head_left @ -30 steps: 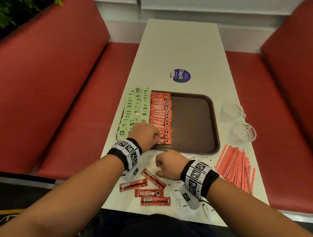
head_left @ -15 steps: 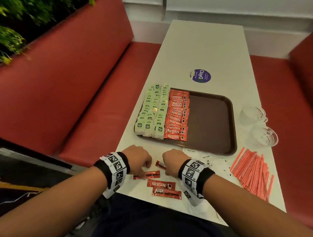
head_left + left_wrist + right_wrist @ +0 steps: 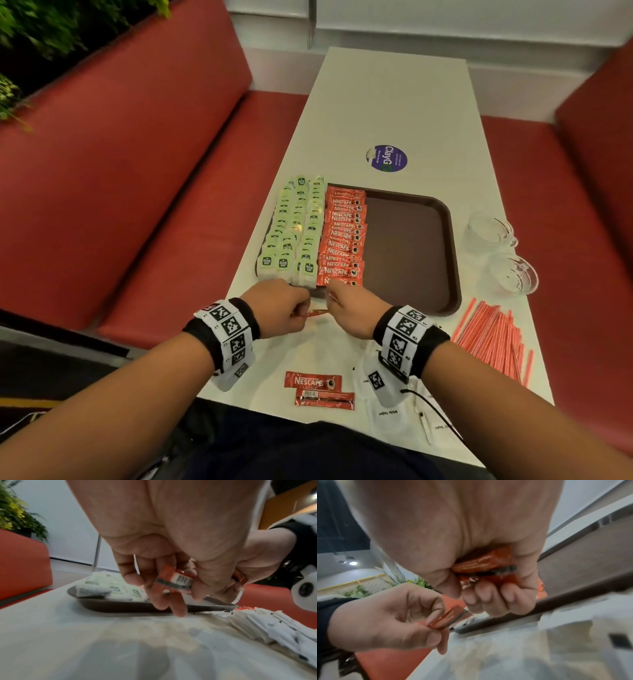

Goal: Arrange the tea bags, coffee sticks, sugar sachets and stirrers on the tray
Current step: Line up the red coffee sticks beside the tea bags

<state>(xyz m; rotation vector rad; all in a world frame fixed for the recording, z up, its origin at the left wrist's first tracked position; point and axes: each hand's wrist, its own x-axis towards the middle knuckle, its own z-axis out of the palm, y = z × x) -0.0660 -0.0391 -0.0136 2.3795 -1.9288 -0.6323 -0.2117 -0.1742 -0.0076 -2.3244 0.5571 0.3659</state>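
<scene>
A brown tray (image 3: 411,240) holds rows of green tea bags (image 3: 294,229) on its left and a column of red coffee sticks (image 3: 342,240) beside them. Both hands hover at the tray's near edge. My left hand (image 3: 291,308) pinches a red coffee stick (image 3: 175,582) between thumb and fingers. My right hand (image 3: 339,305) grips another coffee stick (image 3: 486,563) in its curled fingers. Two more coffee sticks (image 3: 318,389) lie on the table near me. White sugar sachets (image 3: 394,411) lie under my right wrist. Red-striped stirrers (image 3: 493,335) are piled at the right.
Two clear glass cups (image 3: 503,250) stand right of the tray. A round purple sticker (image 3: 386,158) is on the white table (image 3: 394,102) beyond it. Red bench seats (image 3: 137,171) flank the table, with plants behind the left one.
Both hands picked coffee sticks off the table near me and moved forward to the tray's near edge. Fewer sticks lie on the table now.
</scene>
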